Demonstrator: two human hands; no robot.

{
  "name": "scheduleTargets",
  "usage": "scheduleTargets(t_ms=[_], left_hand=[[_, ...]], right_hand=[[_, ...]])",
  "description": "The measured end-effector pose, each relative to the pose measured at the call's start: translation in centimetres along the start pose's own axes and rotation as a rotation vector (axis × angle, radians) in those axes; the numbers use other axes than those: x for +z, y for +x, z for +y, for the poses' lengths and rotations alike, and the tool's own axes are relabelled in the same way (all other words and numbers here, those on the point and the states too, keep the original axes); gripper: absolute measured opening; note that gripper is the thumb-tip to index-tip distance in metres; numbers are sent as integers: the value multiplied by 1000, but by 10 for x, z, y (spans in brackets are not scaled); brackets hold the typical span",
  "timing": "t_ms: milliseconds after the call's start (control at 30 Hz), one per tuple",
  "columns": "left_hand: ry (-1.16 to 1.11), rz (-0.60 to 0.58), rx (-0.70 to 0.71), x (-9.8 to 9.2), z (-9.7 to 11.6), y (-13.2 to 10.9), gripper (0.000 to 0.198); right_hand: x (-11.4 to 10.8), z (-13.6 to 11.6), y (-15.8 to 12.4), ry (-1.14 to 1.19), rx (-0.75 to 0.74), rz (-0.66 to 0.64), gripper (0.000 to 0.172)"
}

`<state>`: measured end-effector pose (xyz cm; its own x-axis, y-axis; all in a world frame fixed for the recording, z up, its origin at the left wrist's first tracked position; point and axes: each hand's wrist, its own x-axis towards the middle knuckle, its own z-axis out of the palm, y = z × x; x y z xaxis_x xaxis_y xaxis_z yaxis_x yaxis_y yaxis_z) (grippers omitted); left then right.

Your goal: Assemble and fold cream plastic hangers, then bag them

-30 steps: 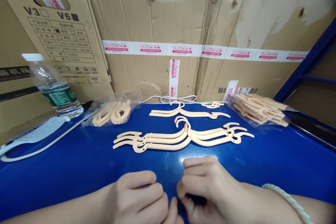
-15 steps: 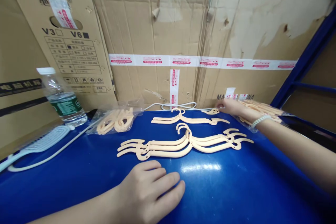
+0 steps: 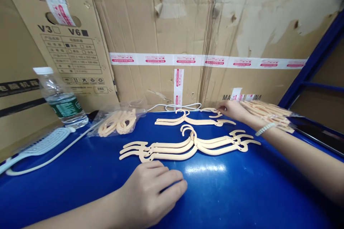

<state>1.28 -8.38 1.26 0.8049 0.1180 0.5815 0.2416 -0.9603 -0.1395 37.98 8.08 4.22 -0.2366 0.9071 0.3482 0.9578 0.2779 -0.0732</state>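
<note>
My right hand (image 3: 231, 110) reaches to the back of the table, fingers pinched on a small peach-coloured hanger end piece (image 3: 209, 110); the fingertips partly hide the grip. Another such piece (image 3: 216, 115) shows just below it. My left hand (image 3: 158, 189) rests palm down on the blue table (image 3: 228, 200), its fingers loosely bent and slightly apart, with nothing visible in them. Just beyond it lie several nested folding hangers (image 3: 172, 156) with hooks and curved end arms. Behind these is a narrower hanger (image 3: 200, 122), with an end arm at its right only.
At the left are a water bottle (image 3: 66, 105), a light blue hairbrush (image 3: 45, 143), a white cable (image 3: 61, 157) and a plastic bag of hanger parts (image 3: 118, 123). More bagged parts (image 3: 268, 112) and a dark flat device (image 3: 319, 137) lie right. Cardboard (image 3: 150, 86) stands behind.
My right hand has shifted slightly left and now pinches one of the small end pieces, which has turned and moved left. My left hand has barely moved.
</note>
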Motion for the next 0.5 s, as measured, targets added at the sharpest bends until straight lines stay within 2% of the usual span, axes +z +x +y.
scheduleTargets(t_ms=[100, 167, 233, 333, 400, 500], left_hand=[[-156, 17, -156, 1, 0, 0, 22], [-330, 47, -344, 1, 0, 1, 20], [-529, 44, -584, 1, -1, 3, 15], [-827, 15, -897, 1, -1, 6, 17], [-966, 27, -993, 2, -1, 8, 22], [-1047, 97, -986, 2, 0, 7, 23]], right_hand=[[-10, -28, -9, 156, 25, 90, 24], [-16, -58, -20, 530, 20, 127, 20], [-22, -94, -37, 823, -18, 66, 19], [-26, -149, -66, 1083, -95, -64, 18], [-26, -178, -86, 1136, -136, -147, 14], [-26, -203, -105, 1170, -256, -230, 12]])
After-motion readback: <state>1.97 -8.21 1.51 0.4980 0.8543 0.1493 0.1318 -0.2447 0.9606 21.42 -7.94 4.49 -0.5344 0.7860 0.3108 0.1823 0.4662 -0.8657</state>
